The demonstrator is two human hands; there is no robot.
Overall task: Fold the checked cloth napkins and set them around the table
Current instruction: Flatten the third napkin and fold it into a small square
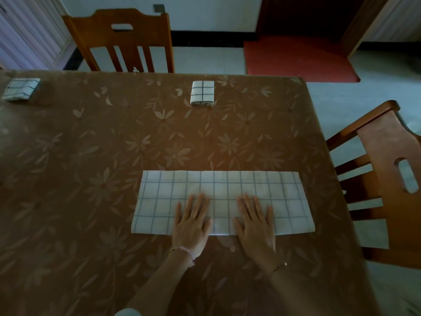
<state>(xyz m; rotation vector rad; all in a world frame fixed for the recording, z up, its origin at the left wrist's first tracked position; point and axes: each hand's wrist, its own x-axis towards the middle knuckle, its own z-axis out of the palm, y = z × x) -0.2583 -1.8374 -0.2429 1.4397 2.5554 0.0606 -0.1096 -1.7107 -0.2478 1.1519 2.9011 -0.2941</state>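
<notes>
The white cloth napkin w/ thin dark check lines (223, 201) lies low-centre in the frame as a long flat strip, looks folded once lengthwise, near edge by the person. Left hand (193, 221) and right hand (256, 222) both rest palm-down on it, fingers stretched flat and slightly spread, gripping nothing, just pressing the fabric. Judging by this, the strip needs more folds before it matches the finished ones. Two look done: a small folded checked napkin (202, 92) at top centre near the far edge, and another folded checked napkin (21, 88) at upper left, blurry. All sit on the brown floral tablecloth (91, 156). Wooden chair (118, 39) behind far edge, second wooden chair (385, 179) at right; no napkin on that side yet.
</notes>
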